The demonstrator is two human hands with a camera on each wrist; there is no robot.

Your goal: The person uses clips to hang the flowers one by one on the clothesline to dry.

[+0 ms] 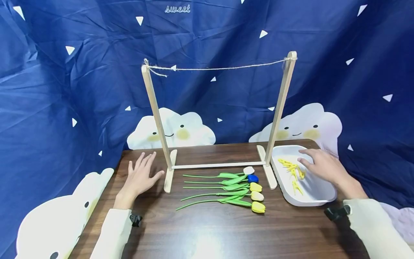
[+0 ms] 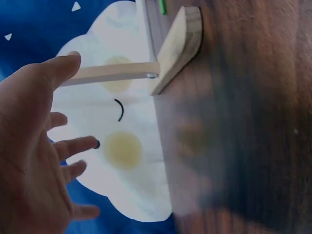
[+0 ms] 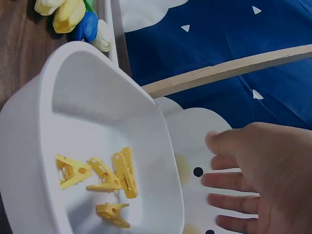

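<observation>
"Across the bench, from the near side, what is found?"

"Five tulips are laid side by side, heads to the right. They are judged light, with thin, bendable stems and soft heads; each is best pinched midway along its stem, so that the petals are not crushed."

"Is anything held?"

"Nothing. The left hand is spread open beside the left foot of the wooden frame; the right hand is poised over the white tub, its fingers loosely extended."

"What is kept in the tub?"

"A few yellow clips, loosely clustered. They are taken to be stiff, light plastic, sprung and perhaps a little slick; they are best gripped by the paired handle ends. Where some are overlapped, two might be lifted at once."

"And farther back?"

"Behind the tulips, the frame is judged rigid but easily tipped, so it would be steadied low on an upright. Between its tops a thin string is tied, slightly sagging, likely to give when pressed; behind it blue cloth is hung"
</observation>
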